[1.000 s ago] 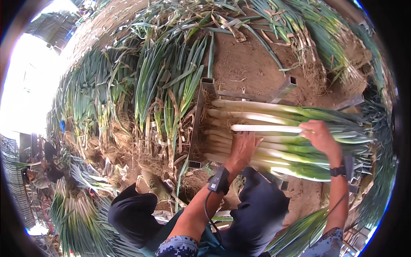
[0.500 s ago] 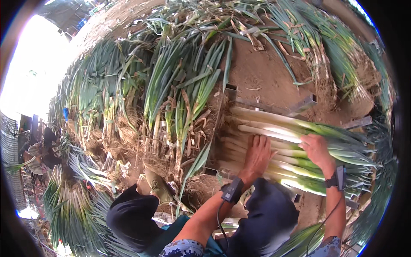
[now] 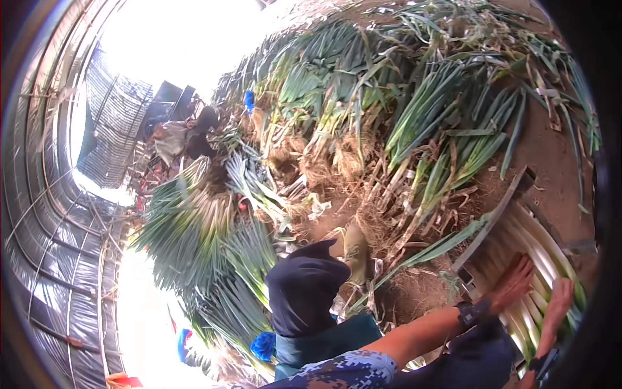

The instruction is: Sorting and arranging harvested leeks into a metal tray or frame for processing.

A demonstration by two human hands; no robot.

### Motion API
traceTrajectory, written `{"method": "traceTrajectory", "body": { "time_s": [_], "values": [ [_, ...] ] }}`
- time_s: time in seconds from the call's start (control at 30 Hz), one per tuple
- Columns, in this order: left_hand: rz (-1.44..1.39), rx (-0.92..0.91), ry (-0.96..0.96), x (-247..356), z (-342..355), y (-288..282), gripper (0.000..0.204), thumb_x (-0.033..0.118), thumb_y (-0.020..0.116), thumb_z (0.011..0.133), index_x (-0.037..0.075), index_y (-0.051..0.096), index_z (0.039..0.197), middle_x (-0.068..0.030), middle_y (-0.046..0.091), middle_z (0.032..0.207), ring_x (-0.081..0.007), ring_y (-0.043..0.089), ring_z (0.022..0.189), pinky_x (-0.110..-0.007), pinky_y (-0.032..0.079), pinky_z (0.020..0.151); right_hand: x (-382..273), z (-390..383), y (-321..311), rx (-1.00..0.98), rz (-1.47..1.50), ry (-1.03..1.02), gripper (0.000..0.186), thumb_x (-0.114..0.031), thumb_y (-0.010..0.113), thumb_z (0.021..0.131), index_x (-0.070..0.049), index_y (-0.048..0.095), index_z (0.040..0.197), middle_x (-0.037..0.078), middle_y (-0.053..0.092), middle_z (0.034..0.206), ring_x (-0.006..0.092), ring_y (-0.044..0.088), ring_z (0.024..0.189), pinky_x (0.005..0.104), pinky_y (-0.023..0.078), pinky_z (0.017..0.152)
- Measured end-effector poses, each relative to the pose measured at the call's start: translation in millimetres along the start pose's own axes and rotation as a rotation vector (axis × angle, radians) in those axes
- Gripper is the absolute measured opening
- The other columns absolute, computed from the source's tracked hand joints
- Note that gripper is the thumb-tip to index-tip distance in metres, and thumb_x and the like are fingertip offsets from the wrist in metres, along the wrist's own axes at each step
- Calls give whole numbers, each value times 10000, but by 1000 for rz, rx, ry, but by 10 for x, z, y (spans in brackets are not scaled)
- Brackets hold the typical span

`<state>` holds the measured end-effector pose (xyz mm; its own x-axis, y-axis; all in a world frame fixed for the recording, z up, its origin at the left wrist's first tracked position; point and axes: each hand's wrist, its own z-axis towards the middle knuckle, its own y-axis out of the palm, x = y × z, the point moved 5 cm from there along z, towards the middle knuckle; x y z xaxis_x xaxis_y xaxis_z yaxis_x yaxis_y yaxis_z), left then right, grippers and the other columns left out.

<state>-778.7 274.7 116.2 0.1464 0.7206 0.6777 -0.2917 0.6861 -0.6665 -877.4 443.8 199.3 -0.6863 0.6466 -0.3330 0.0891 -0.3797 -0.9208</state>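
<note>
My left hand (image 3: pixel 515 282) lies on pale leek stalks (image 3: pixel 528 243) at the lower right, its fingers stretched out. Beside it, my right hand (image 3: pixel 557 298) has bent, closed fingers at the upper parts of the stalks; what they hold is hidden. The leeks lie side by side in a metal rack (image 3: pixel 487 223), whose near bar runs diagonally left of my hands. My dark-trousered knee (image 3: pixel 304 285) and a tan shoe (image 3: pixel 356 256) are left of the rack, near loose leek leaves (image 3: pixel 427 253).
Heaped leeks with dry roots (image 3: pixel 337 91) spread across the upper middle and right. More leeks (image 3: pixel 188 233) lie at left, near a blue bundled object (image 3: pixel 262 347). A curved tunnel wall (image 3: pixel 52 272) runs along the far left. Dark objects (image 3: pixel 204 129) stand by the bright opening.
The view has swung left, moving the rack and hands toward the lower right. The single stalk my right hand held a second ago now lies among the others.
</note>
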Motion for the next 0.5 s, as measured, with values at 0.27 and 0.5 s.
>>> {"method": "traceTrajectory", "body": {
  "time_s": [0.27, 0.5],
  "values": [
    [-1475, 138, -166, 93, 95, -17, 653, 461, 611, 917, -51, 561, 1318, -180, 564, 1274, -316, 471, 1246, -474, 316, 1165, 384, 91, 411, 38, 175, 65, 60, -37, 539, 967, 6, 571, 939, 161, 528, 952, 311, 531, 927, 430, 443, 860],
    [-212, -62, -1, 11, -55, -167, 401, 251, 627, 927, 2, 609, 1241, -215, 560, 1239, -381, 484, 1230, -520, 356, 1111, -372, 326, 65, -191, -126, -95, 88, -65, 557, 942, -23, 614, 890, 173, 595, 912, 369, 571, 907, 480, 455, 820]
  ]
}}
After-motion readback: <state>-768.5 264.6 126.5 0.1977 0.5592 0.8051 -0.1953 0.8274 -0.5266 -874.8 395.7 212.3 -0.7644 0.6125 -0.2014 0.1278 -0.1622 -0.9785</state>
